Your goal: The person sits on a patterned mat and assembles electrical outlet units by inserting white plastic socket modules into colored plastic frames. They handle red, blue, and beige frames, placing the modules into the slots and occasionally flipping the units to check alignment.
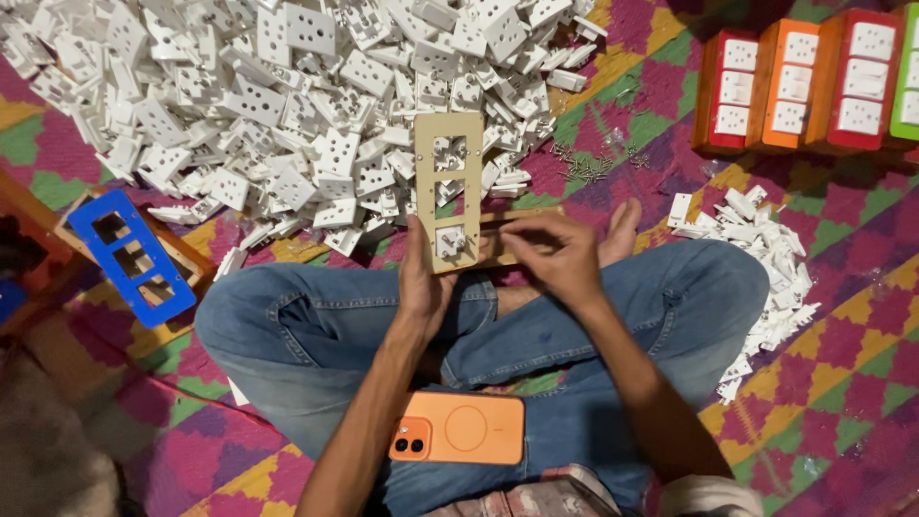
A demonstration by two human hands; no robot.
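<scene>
Holding the tan wooden frame [449,191] upright in front of us, our left hand [422,280] grips its lower left edge, thumb up along the side and fingers curled behind, so the frame's long axis runs straight away from our lap toward the pile of white socket parts [287,96] on the floor. The frame has three cut-outs in a row; the bottom one, just beside our left thumb, carries a white socket piece [450,239]. Our right hand [560,254] sits to the right of the frame's lower end, palm down, fingertips pinched together over a thin wooden strip [507,222] that lies crosswise behind the frame; we cannot tell whether anything small is held between those fingertips. The left hand is the one touching the frame; the right is just beside it, level with the filled bottom opening. Both forearms reach forward over our crossed legs in jeans, and an orange phone [459,428] rests on our lap. A blue frame [129,254] lies to the left on the patterned mat [842,316], and coloured finished boards [814,81] stand at the upper right.
</scene>
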